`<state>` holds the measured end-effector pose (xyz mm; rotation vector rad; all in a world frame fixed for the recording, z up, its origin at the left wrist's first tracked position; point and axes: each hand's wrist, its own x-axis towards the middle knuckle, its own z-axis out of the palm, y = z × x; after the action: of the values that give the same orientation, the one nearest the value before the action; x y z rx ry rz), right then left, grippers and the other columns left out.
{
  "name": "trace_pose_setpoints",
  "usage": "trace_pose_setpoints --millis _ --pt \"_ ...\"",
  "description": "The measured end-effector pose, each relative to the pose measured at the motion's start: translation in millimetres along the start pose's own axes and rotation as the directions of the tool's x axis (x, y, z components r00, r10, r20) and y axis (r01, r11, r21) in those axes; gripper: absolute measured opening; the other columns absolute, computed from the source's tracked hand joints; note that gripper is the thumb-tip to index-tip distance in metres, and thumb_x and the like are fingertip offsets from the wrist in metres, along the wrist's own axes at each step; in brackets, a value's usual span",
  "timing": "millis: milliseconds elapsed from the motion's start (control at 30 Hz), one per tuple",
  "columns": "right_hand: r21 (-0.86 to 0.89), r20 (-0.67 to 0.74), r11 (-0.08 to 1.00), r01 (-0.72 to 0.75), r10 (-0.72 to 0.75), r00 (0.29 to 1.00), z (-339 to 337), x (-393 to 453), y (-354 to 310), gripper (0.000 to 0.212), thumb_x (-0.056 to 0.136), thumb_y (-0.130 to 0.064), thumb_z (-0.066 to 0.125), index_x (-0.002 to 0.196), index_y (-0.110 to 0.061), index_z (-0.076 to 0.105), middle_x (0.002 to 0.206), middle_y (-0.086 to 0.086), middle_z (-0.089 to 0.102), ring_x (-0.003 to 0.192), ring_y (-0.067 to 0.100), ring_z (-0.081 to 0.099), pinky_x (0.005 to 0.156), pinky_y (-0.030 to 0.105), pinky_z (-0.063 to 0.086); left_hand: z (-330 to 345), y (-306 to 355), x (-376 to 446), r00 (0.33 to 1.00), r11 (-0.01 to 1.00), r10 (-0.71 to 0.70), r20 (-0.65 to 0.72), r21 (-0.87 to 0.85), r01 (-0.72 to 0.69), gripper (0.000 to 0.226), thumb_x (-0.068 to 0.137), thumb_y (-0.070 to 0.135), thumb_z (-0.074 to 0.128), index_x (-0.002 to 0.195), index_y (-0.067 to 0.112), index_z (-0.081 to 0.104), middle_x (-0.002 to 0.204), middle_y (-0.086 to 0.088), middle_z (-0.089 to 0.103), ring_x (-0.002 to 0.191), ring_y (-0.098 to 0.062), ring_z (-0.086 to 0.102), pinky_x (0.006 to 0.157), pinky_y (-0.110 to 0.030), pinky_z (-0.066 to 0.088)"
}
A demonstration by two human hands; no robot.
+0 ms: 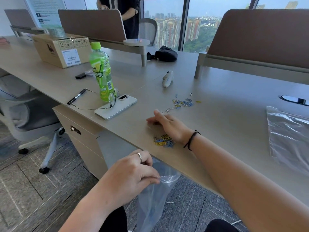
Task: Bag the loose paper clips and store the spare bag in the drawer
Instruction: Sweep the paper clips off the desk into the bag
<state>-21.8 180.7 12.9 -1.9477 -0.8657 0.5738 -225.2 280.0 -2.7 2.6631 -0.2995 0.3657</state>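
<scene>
My left hand (133,174) pinches the mouth of a clear plastic bag (155,195) just below the desk's front edge (192,174); the bag hangs toward the floor. My right hand (167,124) lies flat on the desk, fingers spread and pointing left, holding nothing. A small heap of yellow, blue and silver paper clips (164,141) sits at the desk edge by my right wrist. A second scatter of paper clips (183,103) lies farther back. Another clear bag (289,133) lies flat at the right. The drawer unit (80,131) stands shut under the desk at left.
A green tea bottle (102,72), a white phone (117,106), glasses (112,97) and a pen (76,96) sit left of the clips. A white stapler-like tool (167,79), a cardboard box (61,49) and a black pouch (164,53) lie farther back. A person stands behind the divider.
</scene>
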Motion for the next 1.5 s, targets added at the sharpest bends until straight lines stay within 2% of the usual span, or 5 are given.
trace_pose_setpoints --millis 167,433,633,833,1500 --pt "0.212 0.075 0.976 0.050 -0.067 0.995 4 -15 -4 0.065 0.106 -0.047 0.023 0.114 -0.003 0.071 0.106 0.016 0.075 0.103 0.018 0.069 0.097 0.022 0.049 0 0 0 1.000 1.000 0.001 0.002 -0.002 -0.001 0.024 0.088 0.054 0.057 0.092 0.037 0.074 0.087 0.016 0.048 0.083 0.002 0.049 0.065 -0.022 0.047" --pt "0.317 0.150 0.945 0.077 -0.130 0.980 1 -47 -5 0.071 0.105 -0.047 0.020 0.110 0.002 0.071 0.086 0.034 0.070 0.081 0.031 0.066 0.085 0.038 0.051 2 4 2 1.000 1.000 0.010 -0.003 -0.010 -0.010 0.025 0.087 0.055 0.057 0.091 0.038 0.074 0.086 0.018 0.049 0.081 0.006 0.048 0.064 -0.018 0.046" --pt "0.446 0.053 0.890 0.092 -0.128 0.990 -2 -52 -4 0.071 0.100 -0.052 0.027 0.105 0.002 0.072 0.085 0.034 0.069 0.078 0.033 0.068 0.080 0.035 0.054 1 5 1 1.000 1.000 0.010 0.005 0.008 -0.010 0.022 0.087 0.054 0.059 0.092 0.039 0.074 0.086 0.020 0.047 0.082 0.009 0.046 0.066 -0.011 0.038" --pt "0.475 -0.242 0.875 0.094 0.028 0.970 -17 -59 10 0.060 0.104 -0.050 0.027 0.105 -0.012 0.074 0.102 0.008 0.078 0.103 0.020 0.071 0.105 0.040 0.047 1 5 -1 1.000 1.000 0.006 0.006 0.016 -0.006 0.015 0.087 0.049 0.065 0.093 0.039 0.074 0.087 0.019 0.047 0.082 0.008 0.045 0.064 -0.010 0.037" --pt "0.561 -0.029 0.827 0.025 -0.011 1.000 30 -63 -19 0.067 0.099 -0.059 0.027 0.110 -0.009 0.070 0.093 0.017 0.072 0.088 0.023 0.068 0.085 0.035 0.051 4 6 1 1.000 1.000 0.024 -0.019 -0.004 -0.024 0.025 0.087 0.056 0.057 0.090 0.038 0.075 0.087 0.017 0.050 0.082 0.007 0.047 0.067 -0.012 0.039"
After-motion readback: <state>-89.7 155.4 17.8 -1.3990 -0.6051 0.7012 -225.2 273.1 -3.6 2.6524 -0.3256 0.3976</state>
